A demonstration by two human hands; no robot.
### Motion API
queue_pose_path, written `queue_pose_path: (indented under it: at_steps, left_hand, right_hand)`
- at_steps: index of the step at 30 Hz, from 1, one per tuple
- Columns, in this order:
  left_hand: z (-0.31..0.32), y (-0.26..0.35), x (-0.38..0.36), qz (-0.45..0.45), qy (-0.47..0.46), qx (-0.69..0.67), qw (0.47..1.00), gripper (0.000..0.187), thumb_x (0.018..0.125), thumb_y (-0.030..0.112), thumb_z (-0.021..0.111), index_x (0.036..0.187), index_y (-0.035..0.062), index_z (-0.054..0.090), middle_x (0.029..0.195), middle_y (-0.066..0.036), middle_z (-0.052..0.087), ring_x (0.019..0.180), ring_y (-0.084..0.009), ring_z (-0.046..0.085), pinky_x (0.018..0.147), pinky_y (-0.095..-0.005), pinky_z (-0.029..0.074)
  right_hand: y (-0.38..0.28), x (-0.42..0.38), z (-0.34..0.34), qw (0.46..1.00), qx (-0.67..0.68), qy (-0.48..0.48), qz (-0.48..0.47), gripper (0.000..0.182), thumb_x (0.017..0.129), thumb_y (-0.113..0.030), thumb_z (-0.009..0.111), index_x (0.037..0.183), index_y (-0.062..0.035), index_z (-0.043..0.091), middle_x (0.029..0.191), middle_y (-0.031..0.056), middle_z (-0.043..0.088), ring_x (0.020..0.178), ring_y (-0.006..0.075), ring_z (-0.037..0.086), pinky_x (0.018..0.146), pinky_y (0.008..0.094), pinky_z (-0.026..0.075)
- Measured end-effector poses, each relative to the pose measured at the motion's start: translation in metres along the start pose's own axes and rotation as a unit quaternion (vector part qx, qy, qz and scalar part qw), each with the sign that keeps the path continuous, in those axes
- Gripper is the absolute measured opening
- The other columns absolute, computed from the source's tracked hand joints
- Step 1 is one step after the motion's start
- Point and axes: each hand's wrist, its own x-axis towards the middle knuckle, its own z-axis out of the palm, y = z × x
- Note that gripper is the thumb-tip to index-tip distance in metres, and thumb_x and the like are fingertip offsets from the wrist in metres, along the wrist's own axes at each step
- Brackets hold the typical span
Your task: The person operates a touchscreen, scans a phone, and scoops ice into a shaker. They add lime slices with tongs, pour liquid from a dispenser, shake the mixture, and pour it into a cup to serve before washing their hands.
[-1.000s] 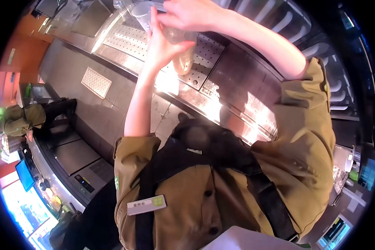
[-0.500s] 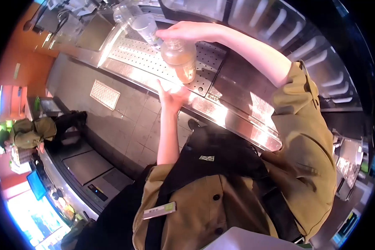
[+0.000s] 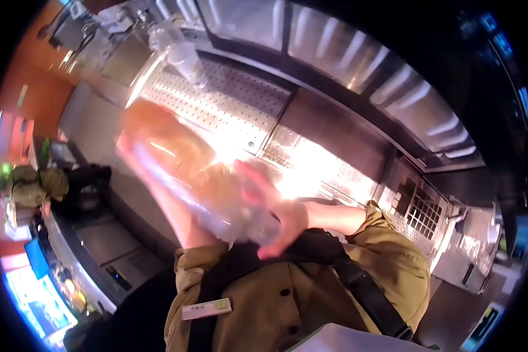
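Observation:
A large clear shaker (image 3: 182,155) with orange-brown liquid in it lies tilted across the front of my body, blurred by motion. Its wide base points to the upper left and its narrow end towards my chest. My left hand (image 3: 136,154) supports the base and side, with most of its fingers hidden behind the shaker. Around the narrow end, my right hand (image 3: 284,220) is closed. Beyond them, a clear cup (image 3: 185,58) stands on the perforated metal drain tray (image 3: 234,88).
Clear containers stand at the counter's far left, near a clear pitcher (image 3: 163,36). Lidded bins (image 3: 328,47) line the back. A metal counter edge (image 3: 138,82) runs in front of me. Another person (image 3: 38,185) stands at the left beside a second counter.
The shaker has come off the drain tray towards my body and tipped from upright to lying slanted. My left hand has gone from open beside it to holding its base.

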Motion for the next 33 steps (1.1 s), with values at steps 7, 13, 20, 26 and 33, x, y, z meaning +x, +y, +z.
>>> queue_pose_path:
  at_steps: [7, 13, 20, 26, 33]
  left_hand:
    - [0.005, 0.110, 0.055, 0.134, 0.065, 0.228, 0.962, 0.066, 0.083, 0.055, 0.043, 0.122, 0.0025, 0.046, 0.117, -0.013, 0.051, 0.106, -0.0251, 0.050, 0.088, -0.0381, 0.042]
    - [-0.023, 0.112, 0.039, 0.130, 0.074, 0.232, 0.961, 0.060, 0.083, 0.051, 0.043, 0.119, 0.0023, 0.047, 0.114, -0.013, 0.053, 0.104, -0.0244, 0.051, 0.087, -0.0375, 0.043]
    - [-0.042, 0.111, 0.037, 0.115, 0.054, 0.199, 0.972, 0.054, 0.085, 0.045, 0.043, 0.116, 0.0020, 0.049, 0.110, -0.012, 0.054, 0.101, -0.0235, 0.052, 0.085, -0.0369, 0.044]
    - [-0.032, 0.120, 0.047, 0.130, 0.031, 0.175, 0.975, 0.049, 0.086, 0.041, 0.042, 0.113, 0.0017, 0.051, 0.107, -0.011, 0.056, 0.098, -0.0228, 0.054, 0.083, -0.0363, 0.045]
    - [-0.003, 0.115, 0.103, 0.140, -0.021, 0.153, 0.978, 0.043, 0.087, 0.036, 0.042, 0.110, 0.0015, 0.053, 0.104, -0.011, 0.058, 0.096, -0.0220, 0.055, 0.081, -0.0357, 0.046]
  right_hand:
    - [-0.012, 0.034, 0.004, 0.998, 0.040, -0.018, -0.051, 0.089, 0.068, -0.052, 0.069, 0.139, -0.0163, 0.030, 0.146, 0.0243, 0.002, 0.134, 0.0401, 0.012, 0.104, 0.0521, 0.022]
    - [-0.018, 0.028, 0.037, 0.999, -0.012, 0.005, -0.045, 0.088, 0.069, -0.053, 0.068, 0.139, -0.0157, 0.030, 0.145, 0.0236, 0.003, 0.134, 0.0389, 0.013, 0.104, 0.0510, 0.022]
    - [-0.025, 0.023, 0.058, 0.996, -0.079, 0.026, -0.021, 0.087, 0.070, -0.053, 0.066, 0.139, -0.0149, 0.030, 0.145, 0.0228, 0.005, 0.134, 0.0375, 0.015, 0.104, 0.0498, 0.022]
    - [-0.039, 0.029, 0.071, 0.994, -0.108, 0.025, -0.024, 0.086, 0.071, -0.053, 0.065, 0.139, -0.0143, 0.029, 0.145, 0.0221, 0.007, 0.133, 0.0363, 0.016, 0.104, 0.0487, 0.022]
    - [-0.055, 0.015, 0.075, 0.992, -0.122, 0.034, -0.018, 0.085, 0.072, -0.053, 0.063, 0.139, -0.0136, 0.029, 0.145, 0.0213, 0.008, 0.133, 0.0349, 0.017, 0.104, 0.0474, 0.023]
